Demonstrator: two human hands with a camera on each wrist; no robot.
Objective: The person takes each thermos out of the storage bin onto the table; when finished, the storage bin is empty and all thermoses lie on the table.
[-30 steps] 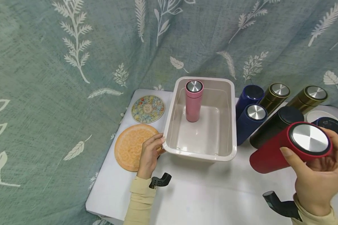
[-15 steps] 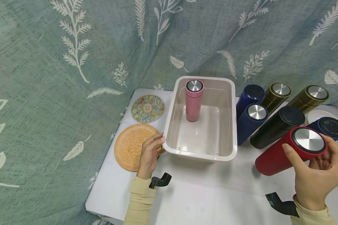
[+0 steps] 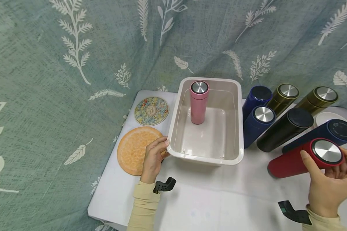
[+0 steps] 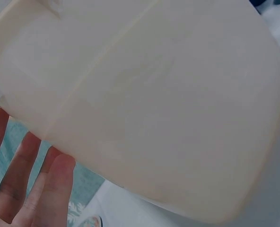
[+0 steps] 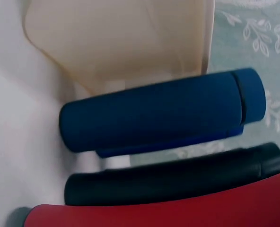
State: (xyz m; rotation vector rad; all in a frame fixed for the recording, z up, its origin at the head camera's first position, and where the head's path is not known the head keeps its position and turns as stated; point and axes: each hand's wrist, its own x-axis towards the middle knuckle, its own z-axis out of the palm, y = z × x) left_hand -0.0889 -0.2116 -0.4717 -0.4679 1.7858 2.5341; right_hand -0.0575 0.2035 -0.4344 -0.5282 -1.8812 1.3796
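My right hand [image 3: 332, 189] grips a red thermos bottle [image 3: 292, 163] near its silver-topped lid, thumb on the near side. Its base is low over the white table, at the front of a bottle group. Across the right wrist view's bottom edge runs the same red thermos [image 5: 154, 208]. My left hand [image 3: 154, 158] holds the front left corner of a beige plastic tub [image 3: 205, 159] by its rim; in the left wrist view its fingers [image 4: 55, 189] meet the edge of the tub [image 4: 154, 104]. A pink thermos [image 3: 198, 109] stands upright inside the tub, toward the back left.
Right of the tub stand blue thermoses [image 3: 253, 128], a black one [image 3: 283, 131], olive-gold ones [image 3: 315, 102] and a navy one [image 3: 315, 134] beside the red. A white round item [image 3: 325, 118] lies behind them. Left are a patterned disc [image 3: 151, 111] and an orange round mat [image 3: 133, 154].
My right hand has lowered the red thermos toward the table and shifted it slightly right, uncovering more of the navy thermos. The left hand has stayed at the tub's corner.
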